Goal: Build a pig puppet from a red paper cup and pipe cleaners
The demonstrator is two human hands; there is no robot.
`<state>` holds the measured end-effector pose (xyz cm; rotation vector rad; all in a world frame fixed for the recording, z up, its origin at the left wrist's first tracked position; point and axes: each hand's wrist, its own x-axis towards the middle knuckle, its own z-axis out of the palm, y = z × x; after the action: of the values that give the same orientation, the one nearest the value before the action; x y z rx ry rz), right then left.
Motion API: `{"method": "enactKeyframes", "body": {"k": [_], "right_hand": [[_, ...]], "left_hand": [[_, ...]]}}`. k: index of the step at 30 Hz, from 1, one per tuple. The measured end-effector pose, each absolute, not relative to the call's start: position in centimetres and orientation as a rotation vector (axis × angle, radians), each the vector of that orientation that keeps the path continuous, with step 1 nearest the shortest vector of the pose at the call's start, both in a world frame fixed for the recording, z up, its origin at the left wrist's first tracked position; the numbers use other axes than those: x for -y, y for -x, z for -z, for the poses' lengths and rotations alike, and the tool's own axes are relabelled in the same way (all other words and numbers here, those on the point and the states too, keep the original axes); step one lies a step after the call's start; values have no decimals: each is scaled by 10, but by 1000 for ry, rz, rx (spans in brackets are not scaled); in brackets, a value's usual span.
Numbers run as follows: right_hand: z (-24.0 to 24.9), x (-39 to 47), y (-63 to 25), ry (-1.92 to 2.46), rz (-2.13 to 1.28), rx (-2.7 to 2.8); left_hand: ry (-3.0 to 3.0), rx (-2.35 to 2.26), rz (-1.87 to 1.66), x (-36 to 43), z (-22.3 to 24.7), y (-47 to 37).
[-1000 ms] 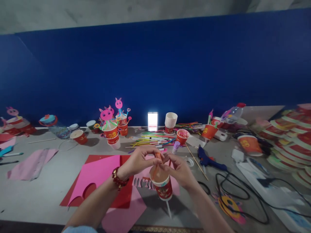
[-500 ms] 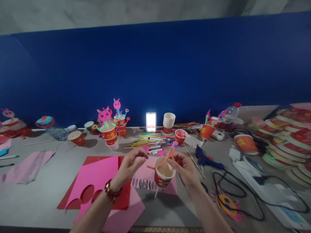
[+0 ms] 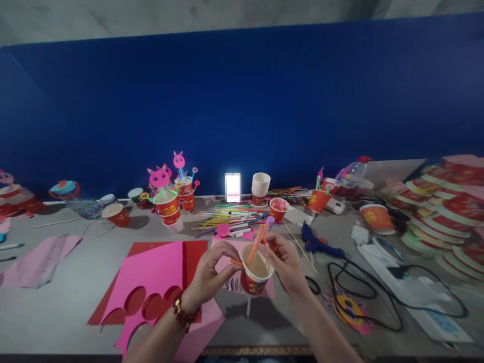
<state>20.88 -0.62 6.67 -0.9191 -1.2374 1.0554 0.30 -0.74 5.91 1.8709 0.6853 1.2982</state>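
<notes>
A red paper cup (image 3: 254,285) with a white rim is held upright in front of me, its open top facing up. Orange pipe cleaners (image 3: 257,242) rise from inside it, with a small purple piece at the top. A short orange end sticks out through the cup's left side, and my left hand (image 3: 216,269) pinches at it. My right hand (image 3: 284,259) is closed at the right side of the rim, by another bit of orange; its fingertips are partly hidden. Below the cup a thin white stick (image 3: 248,306) points down.
Pink sheet (image 3: 155,272) with round cutouts lies on red paper at left. A blue glue gun (image 3: 321,244), its black cord and a white power strip (image 3: 401,287) lie at right. Decorated cups (image 3: 168,209), loose pipe cleaners (image 3: 227,217) and a lit phone (image 3: 233,187) stand or lie behind.
My left hand has moved right and down to the cup's left side, closing on the orange end there. My right hand stays at the cup's right side.
</notes>
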Motion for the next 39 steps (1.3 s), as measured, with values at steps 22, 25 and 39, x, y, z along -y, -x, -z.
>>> {"method": "enactKeyframes", "body": {"k": [22,25,39], "right_hand": [[-72,8,-210,898,-888,1375],[-74,8,-209,859,-892,1374],[-72,7,-208,845,-978,1322]], "left_hand": [[-2103,-563,-1286,9,-61,2],[-2108,-508,-1264,5,-63,2],[-2138,-539,-1259,-4,-64,-3]]}}
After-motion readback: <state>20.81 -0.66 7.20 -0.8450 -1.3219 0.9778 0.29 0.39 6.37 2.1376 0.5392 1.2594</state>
